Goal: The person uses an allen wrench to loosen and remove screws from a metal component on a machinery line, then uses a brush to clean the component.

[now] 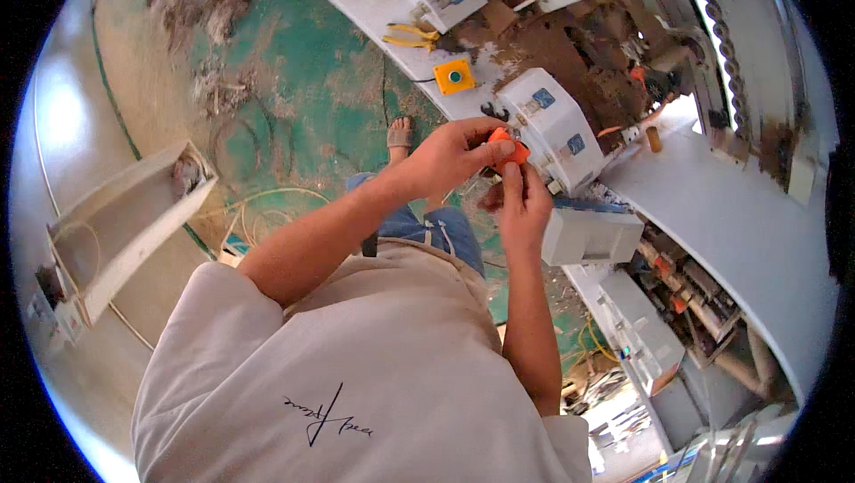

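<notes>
Orange piece (519,154) in play: we're watching the left hand (481,155) pinching it, fingers closed, the right hand (525,207) also pinching its lower edge, beside a white housing (557,126).

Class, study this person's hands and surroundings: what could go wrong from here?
The small orange piece, held by the left hand and right hand, might slip onto the debris-strewn green floor. The yellow-handled pliers, near the edge of the long white ledge, might get knocked off.

pale short-sleeved shirt (374,349) | black script (328,413) | blue shorts (457,241) | sandal (400,137)
</notes>
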The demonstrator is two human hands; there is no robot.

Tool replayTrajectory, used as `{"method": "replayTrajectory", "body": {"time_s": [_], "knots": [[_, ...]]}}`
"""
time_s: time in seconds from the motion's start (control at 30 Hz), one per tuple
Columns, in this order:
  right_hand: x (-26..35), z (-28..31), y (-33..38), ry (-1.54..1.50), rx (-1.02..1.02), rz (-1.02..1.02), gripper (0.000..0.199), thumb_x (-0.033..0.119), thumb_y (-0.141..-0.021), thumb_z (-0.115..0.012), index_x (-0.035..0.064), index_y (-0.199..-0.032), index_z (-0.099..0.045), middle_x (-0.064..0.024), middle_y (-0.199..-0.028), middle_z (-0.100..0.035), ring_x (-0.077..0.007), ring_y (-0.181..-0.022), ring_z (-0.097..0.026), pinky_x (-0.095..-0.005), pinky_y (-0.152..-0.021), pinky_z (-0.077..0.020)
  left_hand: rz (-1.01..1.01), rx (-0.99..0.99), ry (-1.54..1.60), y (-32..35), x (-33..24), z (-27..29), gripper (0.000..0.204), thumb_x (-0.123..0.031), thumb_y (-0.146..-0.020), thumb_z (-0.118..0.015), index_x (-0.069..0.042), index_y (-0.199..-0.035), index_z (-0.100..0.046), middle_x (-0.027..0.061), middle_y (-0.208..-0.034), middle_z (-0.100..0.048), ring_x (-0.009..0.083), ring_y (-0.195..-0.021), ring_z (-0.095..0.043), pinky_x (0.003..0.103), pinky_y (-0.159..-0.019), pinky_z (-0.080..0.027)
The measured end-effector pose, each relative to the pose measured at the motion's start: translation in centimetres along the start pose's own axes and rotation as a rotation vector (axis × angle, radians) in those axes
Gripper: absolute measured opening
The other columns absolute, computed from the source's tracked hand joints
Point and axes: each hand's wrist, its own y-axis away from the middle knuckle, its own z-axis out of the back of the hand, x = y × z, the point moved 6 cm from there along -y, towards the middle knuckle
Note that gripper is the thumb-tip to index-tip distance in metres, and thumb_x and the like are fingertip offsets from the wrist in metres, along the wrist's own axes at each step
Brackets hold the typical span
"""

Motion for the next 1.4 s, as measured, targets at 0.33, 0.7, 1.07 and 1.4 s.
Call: {"method": "replayTrajectory", "body": {"time_s": [0.33, 0.7, 1.07, 1.4], "knots": [[11.4, 5.3, 2.2, 0.397, -0.070, 0.433, 0.028, 0.018, -0.094, -0.073, 0.0075, -0.120, -0.070, -0.0119, -0.087, -0.066, -0.0261, -0.075, -0.066, -0.0368, -0.064, -0.0523, 0.079, 0.126, -0.339, 2.2, -5.0, -3.2, 0.031, -0.025, -0.103, -0.065, 0.001, -0.120, -0.067, 0.0055, -0.094, -0.073, 0.0110, -0.084, -0.066, 0.028, -0.075, -0.056], [11.8, 6.0, 3.5, 0.437, 0.078, 0.618, 0.021, 0.006, -0.090, -0.073, 0.0055, -0.110, -0.071, -0.0106, -0.089, -0.070, -0.0272, -0.074, -0.068, -0.0361, -0.064, -0.0547, 0.047, 0.199, -0.590, 4.3, -7.5, -4.4, 0.037, -0.030, -0.096, -0.071, 0.000, -0.118, -0.070, 0.0107, -0.090, -0.073, 0.0154, -0.078, -0.066, 0.033, -0.072, -0.054], [11.1, 17.4, 4.5, 0.159, -0.348, 0.468, 0.015, 0.008, -0.102, -0.059, 0.0001, -0.113, -0.065, -0.0140, -0.105, -0.074, -0.0199, -0.084, -0.073, -0.0337, -0.077, -0.0585, 0.076, 0.286, -0.672, 3.8, -4.5, -0.8, 0.036, -0.024, -0.094, -0.074, -0.003, -0.122, -0.069, 0.0084, -0.103, -0.072, 0.0131, -0.089, -0.064, 0.032, -0.080, -0.052], [5.3, 15.9, 8.7, -0.169, -0.372, 0.176, 0.019, 0.012, -0.101, -0.061, -0.0022, -0.113, -0.060, -0.0194, -0.108, -0.072, -0.0226, -0.077, -0.072, -0.0354, -0.070, -0.0602, 0.046, 0.313, -0.148, 1.0, -1.0, -1.8, 0.035, -0.006, -0.093, -0.073, -0.005, -0.128, -0.066, 0.0052, -0.112, -0.070, 0.0131, -0.099, -0.065, 0.031, -0.092, -0.053]]}}
